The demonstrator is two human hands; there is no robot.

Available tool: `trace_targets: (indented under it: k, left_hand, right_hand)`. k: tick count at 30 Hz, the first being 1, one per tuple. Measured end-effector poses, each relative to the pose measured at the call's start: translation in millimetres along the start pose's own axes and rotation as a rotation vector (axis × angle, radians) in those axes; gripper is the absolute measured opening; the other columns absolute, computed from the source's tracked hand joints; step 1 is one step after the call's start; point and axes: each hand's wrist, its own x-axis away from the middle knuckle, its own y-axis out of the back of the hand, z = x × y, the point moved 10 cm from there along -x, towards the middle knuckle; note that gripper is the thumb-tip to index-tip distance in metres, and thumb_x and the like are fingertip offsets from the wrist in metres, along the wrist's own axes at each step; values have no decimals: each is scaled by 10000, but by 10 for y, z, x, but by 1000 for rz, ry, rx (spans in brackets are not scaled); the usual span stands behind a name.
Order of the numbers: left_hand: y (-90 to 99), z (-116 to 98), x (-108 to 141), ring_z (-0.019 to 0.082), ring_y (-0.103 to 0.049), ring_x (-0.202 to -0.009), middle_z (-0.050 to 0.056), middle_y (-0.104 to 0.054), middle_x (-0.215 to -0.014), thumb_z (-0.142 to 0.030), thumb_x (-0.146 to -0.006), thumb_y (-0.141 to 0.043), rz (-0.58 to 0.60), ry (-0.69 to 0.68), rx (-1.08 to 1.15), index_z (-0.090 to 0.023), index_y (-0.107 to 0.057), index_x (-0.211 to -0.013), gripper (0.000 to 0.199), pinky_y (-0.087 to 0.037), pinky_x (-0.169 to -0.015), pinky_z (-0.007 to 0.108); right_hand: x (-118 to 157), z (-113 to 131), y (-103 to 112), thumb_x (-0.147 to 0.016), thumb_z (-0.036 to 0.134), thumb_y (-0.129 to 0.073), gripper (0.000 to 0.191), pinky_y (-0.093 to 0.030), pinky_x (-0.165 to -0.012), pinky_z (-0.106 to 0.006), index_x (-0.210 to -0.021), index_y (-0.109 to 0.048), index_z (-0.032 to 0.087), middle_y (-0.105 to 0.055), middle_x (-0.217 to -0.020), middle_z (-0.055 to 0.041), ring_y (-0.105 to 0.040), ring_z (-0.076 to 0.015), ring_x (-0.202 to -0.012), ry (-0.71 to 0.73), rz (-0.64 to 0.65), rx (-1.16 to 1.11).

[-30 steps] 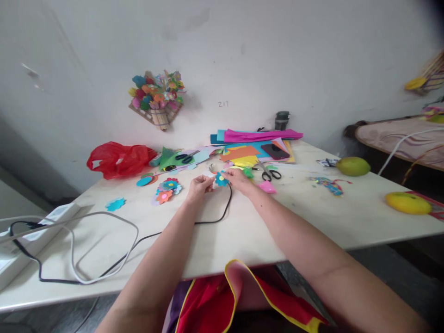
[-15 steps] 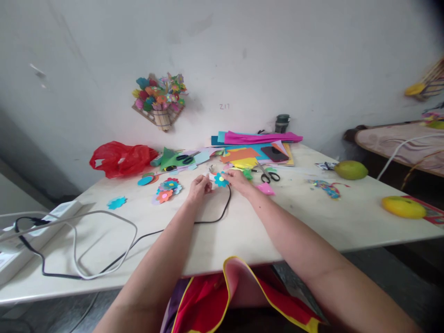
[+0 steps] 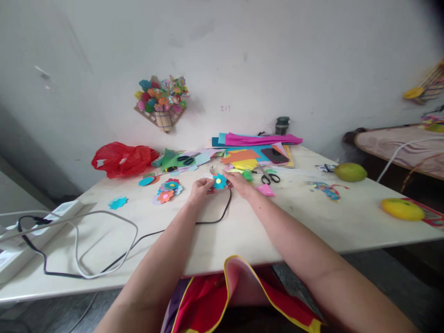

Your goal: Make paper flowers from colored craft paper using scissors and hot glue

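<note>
Left hand [image 3: 201, 188] now pinches the blue, yellow-centred paper flower [image 3: 219, 181], earlier held by the right hand [image 3: 240, 182] alone; whether the right's fingers, at its far edge, still grip, I cannot tell. White tabletop [image 3: 222, 245] stretches from flower to front edge, crossed by a thin black cable [image 3: 211, 223]. Black-handled scissors [image 3: 267, 175] and a pink scrap [image 3: 266, 190] lie rightward.

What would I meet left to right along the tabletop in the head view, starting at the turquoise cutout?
Turquoise cutout, paper flowers, left hand, blue flower, right hand, pink piece, green fruit, yellow fruit.
</note>
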Motion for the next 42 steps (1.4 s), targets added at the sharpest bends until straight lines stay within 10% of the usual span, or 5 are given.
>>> trace_targets:
  k: [42]
  left_hand:
    - [-69, -45, 17, 108, -547, -495, 6, -573, -575, -517, -563, -725, -32, -5, -19, -137, -544, -650, 430, -477, -541, 255]
  right_hand:
    - [-87, -117, 54, -576, 489, -668, 356, -278, -427, -235, -566, -499, 176, -435, -511, 42, -364, -85, -472, -12, -64, 87]
